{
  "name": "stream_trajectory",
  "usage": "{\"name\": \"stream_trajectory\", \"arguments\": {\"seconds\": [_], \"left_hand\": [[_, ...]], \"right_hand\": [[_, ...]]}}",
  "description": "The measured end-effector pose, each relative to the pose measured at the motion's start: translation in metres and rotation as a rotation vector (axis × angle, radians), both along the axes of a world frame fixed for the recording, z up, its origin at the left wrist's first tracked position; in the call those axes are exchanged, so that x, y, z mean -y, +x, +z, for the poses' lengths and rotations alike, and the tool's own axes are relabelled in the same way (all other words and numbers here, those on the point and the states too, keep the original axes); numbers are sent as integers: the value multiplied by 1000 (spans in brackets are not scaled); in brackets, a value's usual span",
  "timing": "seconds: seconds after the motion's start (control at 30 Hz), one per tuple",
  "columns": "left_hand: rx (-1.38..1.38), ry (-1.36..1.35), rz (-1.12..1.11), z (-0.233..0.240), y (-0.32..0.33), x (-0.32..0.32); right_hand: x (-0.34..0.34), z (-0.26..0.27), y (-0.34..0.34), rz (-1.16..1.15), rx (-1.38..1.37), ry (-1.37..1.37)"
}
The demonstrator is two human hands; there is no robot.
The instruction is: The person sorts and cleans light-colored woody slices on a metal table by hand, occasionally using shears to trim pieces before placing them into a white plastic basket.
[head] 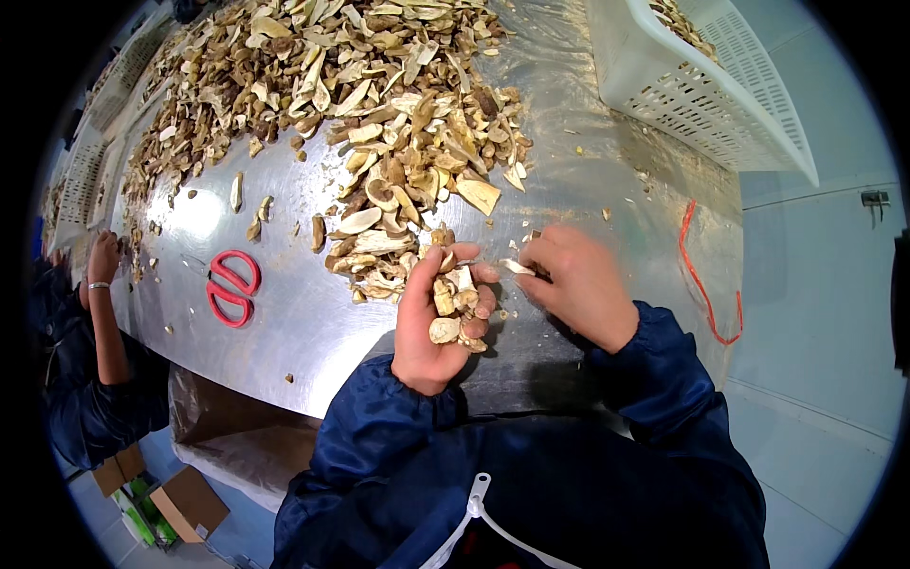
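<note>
Cupped palm-up, my left hand [426, 348] holds several dried mushroom pieces [446, 299], pale and brown, with fingers curled around them. To its right, my right hand [579, 281] hovers over the metal table, slightly blurred. A thin white mushroom slice [517, 267] is pinched between its thumb and fingers. Just beyond my left hand lies a small heap of sliced dried mushrooms [384, 206], which joins a larger pile [306, 64] farther back. Some crumbs are scattered on the metal between my hands.
Red-handled scissors [233, 288] lie left on the metal table [284, 355]. A white perforated crate [682, 92] with mushroom pieces stands at the back right. Red string [700, 284] lies near the right edge. At far left is another person's hand [104, 256]. A lined box [242, 441] sits below the front edge.
</note>
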State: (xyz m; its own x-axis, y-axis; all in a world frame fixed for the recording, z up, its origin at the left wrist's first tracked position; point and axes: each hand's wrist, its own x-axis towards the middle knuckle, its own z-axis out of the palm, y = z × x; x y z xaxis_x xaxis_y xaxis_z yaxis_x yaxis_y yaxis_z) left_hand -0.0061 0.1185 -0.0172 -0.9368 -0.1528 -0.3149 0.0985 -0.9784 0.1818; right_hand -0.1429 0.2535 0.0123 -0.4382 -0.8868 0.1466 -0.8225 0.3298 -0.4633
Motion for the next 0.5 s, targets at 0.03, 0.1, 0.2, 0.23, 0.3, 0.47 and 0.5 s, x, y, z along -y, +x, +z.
{"name": "stream_trajectory", "arguments": {"seconds": [0.03,0.1,0.2,0.23,0.3,0.47,0.5], "left_hand": [[29,0,10,2,-1,-1],[29,8,-4,2,-1,-1],[44,-18,-17,-2,0,-2],[84,-57,-20,1,-1,-4],[174,-174,-31,10,-1,-7],[77,-73,-31,3,-1,-2],[85,-51,-24,4,-2,-3]], "right_hand": [[-1,0,1,4,44,4],[-2,0,-1,-93,197,-47],[1,24,-3,-150,530,-114],[3,34,-3,-118,705,-131],[16,39,-4,-72,661,-66],[59,0,-18,-132,18,-258],[61,-4,-22,-129,-56,-224]]}}
